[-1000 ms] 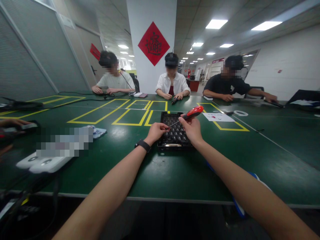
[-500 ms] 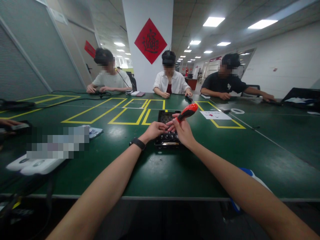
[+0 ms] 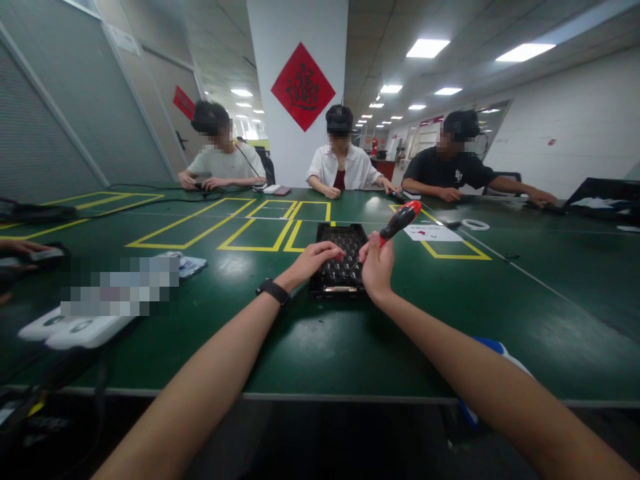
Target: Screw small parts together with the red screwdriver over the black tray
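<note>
My right hand [image 3: 377,268] is closed around a red and black screwdriver [image 3: 401,221]. The handle points up and to the right, and the shaft is hidden by my fingers. A black bit case [image 3: 345,228] lies open on the table between my hands, with small shiny metal pieces in rows. Over its left side is my left hand [image 3: 315,261], thumb and fingertips drawn together. Whatever those fingertips hold, if anything, is too small to make out. My hands are apart from each other.
Yellow tape rectangles mark the green table [image 3: 300,347]. A white device [image 3: 85,327] with cables lies at the left, and a paper sheet [image 3: 433,233] and tape roll [image 3: 475,225] at the right. Three people sit across; another person's hand [image 3: 25,247] shows at the left edge.
My hands, together at the screwdriver half a second ago, have separated. The screwdriver has moved right in my right hand, and my left hand now stands alone over the case.
</note>
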A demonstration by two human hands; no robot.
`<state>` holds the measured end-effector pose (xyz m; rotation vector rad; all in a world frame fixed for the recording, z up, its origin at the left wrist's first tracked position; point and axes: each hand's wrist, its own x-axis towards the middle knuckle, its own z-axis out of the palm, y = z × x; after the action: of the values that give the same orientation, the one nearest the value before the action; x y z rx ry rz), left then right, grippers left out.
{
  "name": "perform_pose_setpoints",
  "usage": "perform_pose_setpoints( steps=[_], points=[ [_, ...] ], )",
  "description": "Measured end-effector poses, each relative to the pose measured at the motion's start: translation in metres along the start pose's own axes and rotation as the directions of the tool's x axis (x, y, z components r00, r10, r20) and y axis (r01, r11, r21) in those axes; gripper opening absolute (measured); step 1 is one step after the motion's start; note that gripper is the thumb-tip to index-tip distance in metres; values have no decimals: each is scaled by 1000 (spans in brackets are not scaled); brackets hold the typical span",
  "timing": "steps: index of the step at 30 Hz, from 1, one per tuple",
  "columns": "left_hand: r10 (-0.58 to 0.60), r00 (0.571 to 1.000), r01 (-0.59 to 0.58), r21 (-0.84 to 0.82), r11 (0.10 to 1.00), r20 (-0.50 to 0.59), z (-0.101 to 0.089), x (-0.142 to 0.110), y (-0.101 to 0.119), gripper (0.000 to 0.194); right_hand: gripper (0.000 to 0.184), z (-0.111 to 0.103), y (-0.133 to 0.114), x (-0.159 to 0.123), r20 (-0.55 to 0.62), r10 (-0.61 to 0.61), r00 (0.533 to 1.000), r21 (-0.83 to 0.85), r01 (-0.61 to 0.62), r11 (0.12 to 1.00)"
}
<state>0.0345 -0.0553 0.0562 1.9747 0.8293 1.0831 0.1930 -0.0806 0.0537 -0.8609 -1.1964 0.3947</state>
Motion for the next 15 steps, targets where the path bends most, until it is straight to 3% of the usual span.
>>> perform_pose_setpoints(
  steps=[6, 15],
  points=[
    [-54, 997, 46, 122, 991, 63, 14, -4, 2, 60, 32, 0, 6, -1, -29, 16, 999, -43, -17, 999],
    [-57, 996, 44, 188, 981, 67, 18, -7, 6, 68, 32, 0, 7, -2, -6, -3, 1000, -70, 3, 998]
  ],
)
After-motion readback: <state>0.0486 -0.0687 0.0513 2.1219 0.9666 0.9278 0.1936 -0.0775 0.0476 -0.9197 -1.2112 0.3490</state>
